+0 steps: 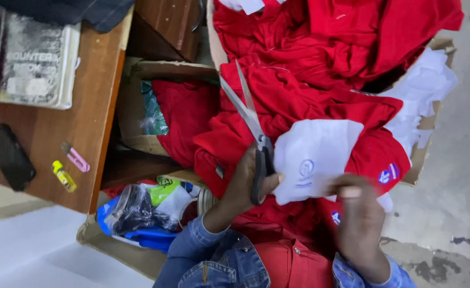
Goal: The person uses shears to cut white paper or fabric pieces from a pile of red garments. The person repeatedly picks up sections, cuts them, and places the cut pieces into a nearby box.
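- A heap of crumpled red cloth garments (325, 69) fills the space beyond both hands and spills over a brown cardboard box (429, 125) set on the grey floor; the lower folds lie under the person's wrists.
- A worn wooden table (80, 122) stands well off to the left of the left hand, carrying a battered grey book (35, 61), a black flat case (10, 157), a pink cutter (76, 157) and a small yellow tube (64, 176).
- A white paper sheet with a blue round mark (315, 154) sits between the two hands, tilted, its lower edge meeting both sets of fingers.
- Long steel scissors with black handles (251, 125) run from the left fingers up and away, the long axis slanting toward the upper left; the blades are parted in a narrow V, tips pointing into the red cloth.
- The left hand (245, 184) has its fingers closed through and around the black handles, which lie just beside the sheet's left edge.
- The right hand (355, 205) pinches the sheet's lower right corner, fingers curled together on it.
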